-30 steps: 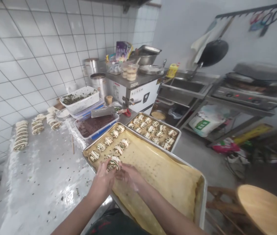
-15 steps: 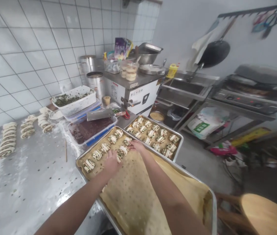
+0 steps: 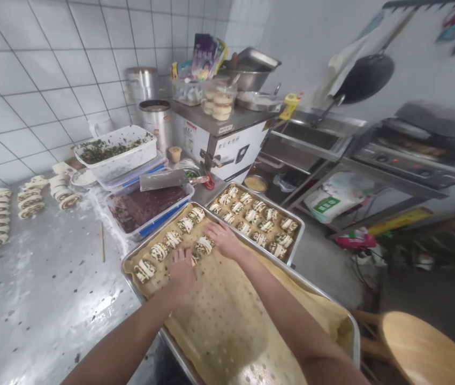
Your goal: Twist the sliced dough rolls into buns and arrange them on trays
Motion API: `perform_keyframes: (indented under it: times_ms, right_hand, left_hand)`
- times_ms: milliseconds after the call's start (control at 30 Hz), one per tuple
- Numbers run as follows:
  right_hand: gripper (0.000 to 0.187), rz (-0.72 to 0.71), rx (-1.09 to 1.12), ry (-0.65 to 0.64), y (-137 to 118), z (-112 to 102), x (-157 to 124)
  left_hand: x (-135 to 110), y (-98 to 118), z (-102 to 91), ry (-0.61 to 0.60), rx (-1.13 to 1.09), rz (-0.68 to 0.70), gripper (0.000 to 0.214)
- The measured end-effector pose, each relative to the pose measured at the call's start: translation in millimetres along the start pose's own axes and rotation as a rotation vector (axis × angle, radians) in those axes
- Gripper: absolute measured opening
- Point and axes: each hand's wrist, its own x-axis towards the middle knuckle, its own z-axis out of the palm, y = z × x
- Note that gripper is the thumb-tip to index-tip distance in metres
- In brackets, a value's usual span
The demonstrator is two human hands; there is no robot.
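Left grip (image 3: 182, 272) and right grip (image 3: 223, 239): both open, fingers resting on a soft, green-flecked spiral dough roll (image 3: 204, 246) (squashable; take by its sides) in a rectangular steel tray (image 3: 292, 282).

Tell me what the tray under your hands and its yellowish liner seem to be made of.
The tray looks like sheet metal, probably aluminium or stainless steel: its rim is dull silver, and bare perforated metal shows at the near end. The liner looks like matt baking paper or a coated baking sheet, with darker dots across it; the look leaves its exact material open.
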Motion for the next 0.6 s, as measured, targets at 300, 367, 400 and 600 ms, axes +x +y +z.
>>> perform_keyframes:
  times_ms: [300,367,400,600]
  right_hand:
    - [0.044,-0.249,0.033,-0.271,-14.7,0.3,31.0]
    - [0.046,-0.194,0.039,-0.263,-21.8,-7.9,35.8]
    - [0.048,-0.18,0.047,-0.257,-26.8,-13.1,40.9]
    - [0.042,-0.253,0.323,-0.156,-116.0,-47.3,109.8]
  left_hand:
    - [-19.8,-20.2,-0.8,-0.046,-0.157,0.129,0.072]
    - [-24.5,-27.3,-13.2,-0.027,-0.247,0.176,0.075]
    - [-26.3,-32.7,-21.9,0.006,-0.297,0.201,0.077]
    - [-24.2,-133.9,-81.4,0.33,-0.648,0.082,0.049]
